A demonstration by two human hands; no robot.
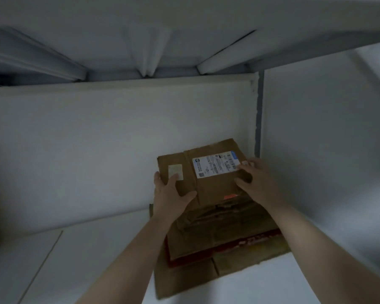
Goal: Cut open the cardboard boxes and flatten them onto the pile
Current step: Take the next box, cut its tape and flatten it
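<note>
White floor (86, 249) meets a white back wall (97, 139). A thin seam (42, 264) crosses the floor at far left, with wide free room on that side.

Your left hand (170, 194) takes the left edge of the flattened box (213, 187). Grip closed on it: thumb on the top face, one finger on a small pale sticker (175, 171), another wrapped past the edge.

Box long axis runs left to right, with the right end angled away toward the corner. The shipping label (216, 164) faces up, its long side along that axis. The near edge overlaps the far part of the pile (224, 233) of flat cardboard, which has a red-printed sheet (261, 240) in it.

Your right hand (253, 181) clasps the right edge, fingers curled at the label's end. The side wall (327, 150) stands close on the right, so there is little room there.
</note>
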